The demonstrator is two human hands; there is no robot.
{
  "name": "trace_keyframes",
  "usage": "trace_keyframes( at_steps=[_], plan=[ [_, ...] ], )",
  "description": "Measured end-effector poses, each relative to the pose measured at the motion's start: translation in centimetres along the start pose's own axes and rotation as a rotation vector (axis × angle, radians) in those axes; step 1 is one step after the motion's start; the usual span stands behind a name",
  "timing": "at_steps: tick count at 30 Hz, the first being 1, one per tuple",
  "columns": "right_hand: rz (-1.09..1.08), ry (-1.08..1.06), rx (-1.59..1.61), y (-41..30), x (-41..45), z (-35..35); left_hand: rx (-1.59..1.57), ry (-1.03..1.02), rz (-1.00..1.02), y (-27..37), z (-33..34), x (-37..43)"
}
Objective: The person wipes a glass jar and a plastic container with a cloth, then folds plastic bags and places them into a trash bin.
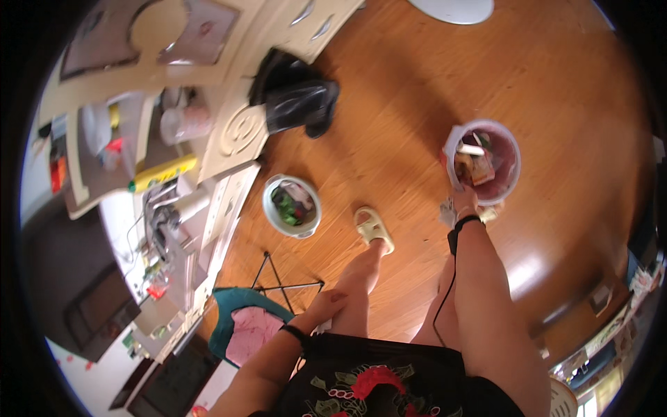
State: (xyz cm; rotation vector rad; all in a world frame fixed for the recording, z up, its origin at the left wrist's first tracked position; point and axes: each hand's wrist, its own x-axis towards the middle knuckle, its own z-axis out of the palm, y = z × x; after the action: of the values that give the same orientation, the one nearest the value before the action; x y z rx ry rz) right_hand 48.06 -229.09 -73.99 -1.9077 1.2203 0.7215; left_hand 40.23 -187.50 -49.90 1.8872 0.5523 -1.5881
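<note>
My right hand (464,202) grips the near rim of a translucent plastic bin (508,177), held out over the wooden floor on the right. Inside the bin lie mixed wrappers (482,169) and a white piece. Whitish plastic film shows by the wrist, partly hidden by the hand. My left hand (329,306) hangs beside my left leg, near a teal folding chair (221,318) with a pink cloth on its seat; I see nothing held in it, though its palm is hidden. A cream slipper (372,227) is on my left foot.
A pale basin (267,200) with green and dark items stands on the floor at centre left. Black boots (299,104) are by the cream cabinet (237,133). The chair's thin black legs (281,286) reach into the floor area. A white round object (458,10) is at the top edge.
</note>
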Motion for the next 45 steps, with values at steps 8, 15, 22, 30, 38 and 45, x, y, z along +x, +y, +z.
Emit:
trace_keyframes(
  at_steps=[8, 15, 22, 30, 38, 45],
  plan=[
    [-0.019, -0.127, -0.131, 5.3, -14.4, 13.4, 0.165, -0.103, 0.204, -5.8, -0.2, 1.1],
    [-0.066, -0.118, -0.088, 8.9, -19.0, 18.6, 0.137, -0.099, 0.271, -9.9, 0.2, 0.1],
    [-0.121, -0.156, -0.181, 9.0, -20.8, 19.9, -0.075, -0.230, 0.112, -8.0, -4.4, -8.1],
    [0.044, -0.178, 0.087, 8.8, -24.3, 25.6, 0.341, -0.073, 0.237, -18.3, -8.7, -4.8],
    [0.057, 0.032, 0.178, 7.1, -29.8, 33.5, 0.330, -0.373, 0.113, -22.6, -18.2, -2.0],
    [0.233, 0.121, 0.286, -0.1, -37.2, 38.7, 0.329, -0.446, -0.070, -22.0, -25.5, -0.7]
  ],
)
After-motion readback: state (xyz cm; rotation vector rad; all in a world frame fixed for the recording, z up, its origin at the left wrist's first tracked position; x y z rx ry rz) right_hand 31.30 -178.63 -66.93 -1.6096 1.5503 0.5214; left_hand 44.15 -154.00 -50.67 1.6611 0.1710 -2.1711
